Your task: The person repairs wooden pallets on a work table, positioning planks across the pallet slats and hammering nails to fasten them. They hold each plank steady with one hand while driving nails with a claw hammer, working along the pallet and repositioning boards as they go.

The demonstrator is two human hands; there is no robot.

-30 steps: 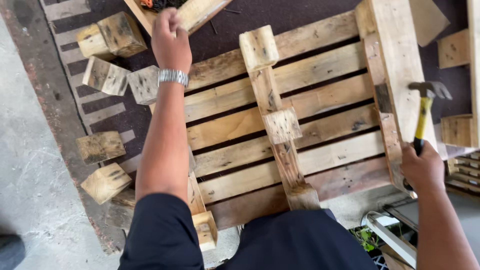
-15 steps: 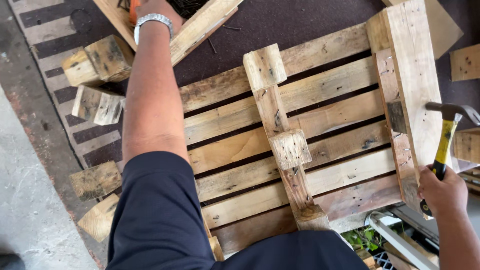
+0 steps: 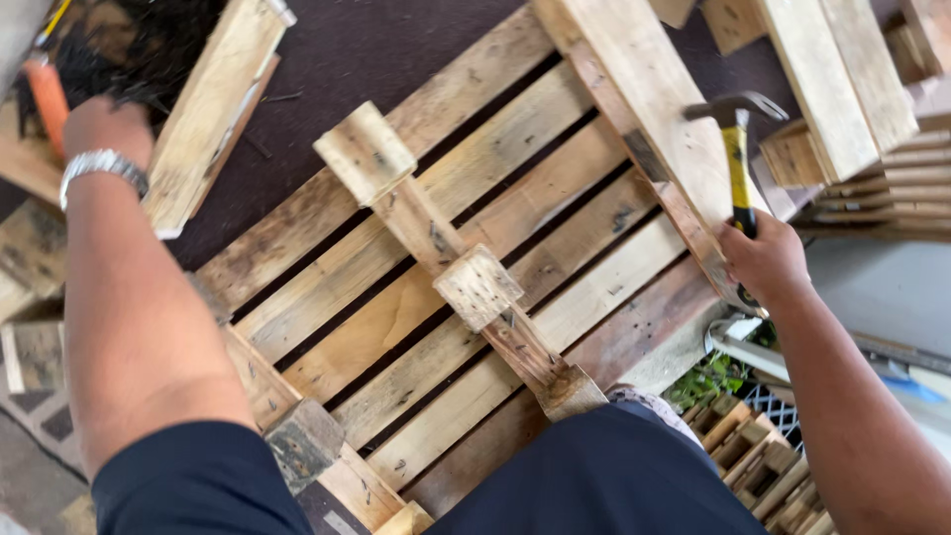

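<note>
Your right hand (image 3: 768, 260) is holding its grip clamped on the yellow-handled claw hammer (image 3: 737, 149), head above the grip, over the wooden pallet (image 3: 515, 198). Your left hand (image 3: 104, 124) is reaching beside an orange-handled tool (image 3: 47, 91); I cannot tell its grip.

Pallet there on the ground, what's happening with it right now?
A person leans over a wooden pallet that lies flat, slats up, with blocks along its middle runner. The right hand grips a yellow-handled claw hammer, head raised above the pallet's far runner. The left hand, a watch on its wrist, reaches out past the pallet's edge toward a loose plank and an orange-handled tool; whether it grips anything is unclear.
</note>
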